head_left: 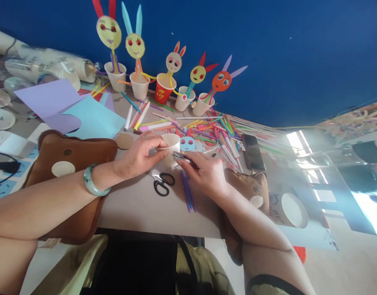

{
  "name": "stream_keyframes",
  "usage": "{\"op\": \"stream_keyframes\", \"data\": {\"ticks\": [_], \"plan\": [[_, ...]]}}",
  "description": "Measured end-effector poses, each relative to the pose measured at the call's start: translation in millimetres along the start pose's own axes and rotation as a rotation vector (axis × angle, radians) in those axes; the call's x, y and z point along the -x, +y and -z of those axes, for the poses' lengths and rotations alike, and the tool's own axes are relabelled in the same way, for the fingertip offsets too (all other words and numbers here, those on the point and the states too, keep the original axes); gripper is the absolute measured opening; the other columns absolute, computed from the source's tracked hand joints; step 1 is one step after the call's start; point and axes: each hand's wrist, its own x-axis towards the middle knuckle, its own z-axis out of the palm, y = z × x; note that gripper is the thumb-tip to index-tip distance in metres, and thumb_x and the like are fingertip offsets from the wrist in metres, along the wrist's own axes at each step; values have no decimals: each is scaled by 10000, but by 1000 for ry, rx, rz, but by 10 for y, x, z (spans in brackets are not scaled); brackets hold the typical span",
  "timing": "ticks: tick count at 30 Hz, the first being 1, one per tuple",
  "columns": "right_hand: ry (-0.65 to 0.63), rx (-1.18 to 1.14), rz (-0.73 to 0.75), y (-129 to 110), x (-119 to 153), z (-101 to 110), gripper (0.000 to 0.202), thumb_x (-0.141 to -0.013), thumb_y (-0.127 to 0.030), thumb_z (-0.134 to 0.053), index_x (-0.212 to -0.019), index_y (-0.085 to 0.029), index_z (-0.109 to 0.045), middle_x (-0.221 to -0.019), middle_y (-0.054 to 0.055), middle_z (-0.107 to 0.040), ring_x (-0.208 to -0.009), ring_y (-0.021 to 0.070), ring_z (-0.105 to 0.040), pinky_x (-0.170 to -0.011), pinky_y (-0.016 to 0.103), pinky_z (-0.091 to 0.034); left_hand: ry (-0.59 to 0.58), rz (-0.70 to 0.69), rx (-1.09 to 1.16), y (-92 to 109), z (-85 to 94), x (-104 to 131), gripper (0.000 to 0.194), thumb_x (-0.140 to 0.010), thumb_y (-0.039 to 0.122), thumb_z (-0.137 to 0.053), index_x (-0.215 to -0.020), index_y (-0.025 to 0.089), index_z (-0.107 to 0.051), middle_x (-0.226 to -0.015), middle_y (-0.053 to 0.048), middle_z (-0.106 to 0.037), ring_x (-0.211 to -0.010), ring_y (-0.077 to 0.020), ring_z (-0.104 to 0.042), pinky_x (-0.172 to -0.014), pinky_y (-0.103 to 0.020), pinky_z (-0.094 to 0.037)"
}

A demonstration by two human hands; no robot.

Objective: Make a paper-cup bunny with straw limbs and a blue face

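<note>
My left hand, with a jade-coloured bangle on its wrist, grips a white paper cup by its left side. From the right, my right hand is closed round a small dark tool with a grey metal tip. That tip is at the cup's wall; whether it pierces the paper I cannot tell. Black-handled scissors lie on the table below the cup. Beside them is a small bundle of purple and blue straws. A light-blue paper face lies just behind the cup.
Several rabbit-faced figures stand in paper cups along the blue wall. Coloured pipe cleaners and markers are heaped behind my hands. Coloured paper and a brown cushion are left; a phone and paper bucket are right.
</note>
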Motion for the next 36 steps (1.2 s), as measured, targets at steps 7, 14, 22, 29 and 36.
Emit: {"op": "stream_keyframes", "data": {"ticks": [7, 14, 22, 29, 36], "plan": [[-26, 137, 27, -59, 19, 37, 402, -1035, -485, -465, -948, -199, -733, -758, 46, -732, -663, 146, -640, -561, 268, -318, -2, -47, -76, -46, -23, 22, 240, -946, 407, -560, -864, 201, -651, -894, -58, -709, -945, -225, -623, -1013, -394, -431], [-49, 442, 109, -153, 43, 94, 431, -1049, -481, -431, -906, -185, -710, -674, 42, -670, -556, 131, -565, -511, 321, -208, -44, -19, -109, -44, -48, 24, 295, -963, 434, -539, -855, 195, -675, -889, -57, -710, -936, -225, -615, -1080, -414, -382], [-105, 459, 71, -231, 90, 113, 435, -1050, -487, -418, -892, -181, -684, -675, 46, -651, -555, 134, -567, -507, 328, -186, -79, -30, -146, -56, -68, 38, 294, -964, 436, -528, -853, 197, -658, -965, -62, -731, -1006, -221, -638, -1179, -434, -294], [-142, 271, 30, -162, 78, 120, 423, -1042, -496, -435, -915, -183, -691, -759, 43, -721, -592, 140, -610, -521, 298, -214, -112, -44, -134, -61, -66, 42, 273, -969, 403, -521, -846, 195, -647, -921, -37, -723, -947, -196, -650, -1196, -436, -271], [-203, 119, -14, -91, 35, 175, 376, -1023, -480, -480, -894, -198, -692, -743, 33, -714, -616, 145, -606, -568, 272, -286, -105, 17, -14, -44, -59, 10, 253, -926, 423, -586, -818, 201, -642, -873, -37, -717, -906, -212, -650, -1125, -435, -358]]}}
